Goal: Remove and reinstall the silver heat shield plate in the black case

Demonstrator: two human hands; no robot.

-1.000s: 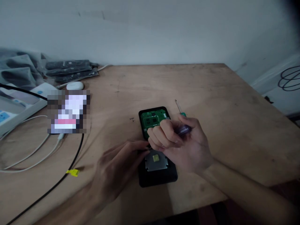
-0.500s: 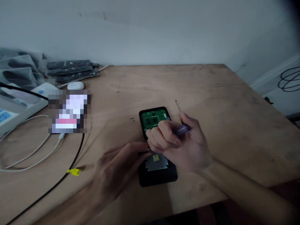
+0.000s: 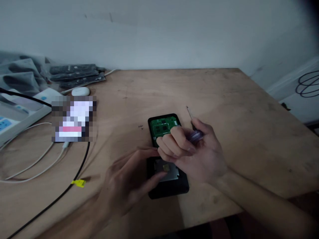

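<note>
A black handheld-sized electronic device (image 3: 169, 191) lies on the table with its inside exposed. A green circuit board (image 3: 160, 127) shows at its far end, and a metal plate (image 3: 171, 175) with a small yellowish pad (image 3: 166, 168) nearer me. My right hand (image 3: 196, 152) is closed around a screwdriver (image 3: 195, 136) with a purple, see-through handle; its thin shaft points up and away from the device. My left hand (image 3: 127, 176) is open at the device's left side, thumb over the metal plate and apart from the fingers. Its fingertips meet the right hand's curled fingers, which hide the device's middle.
Several tiny dark screws (image 3: 141, 127) lie left of the device. Farther left are a blurred-out phone (image 3: 74, 119) on a white cable, a white earbud case (image 3: 80, 91), a power strip (image 3: 25, 113) and plastic-wrapped black items (image 3: 74, 73). A black cable (image 3: 59, 196) with a yellow tag (image 3: 79, 182) crosses the left side.
My left thumb has moved away from the fingers, toward me over the metal plate, opening the hand. The right hand with the screwdriver has barely shifted.
</note>
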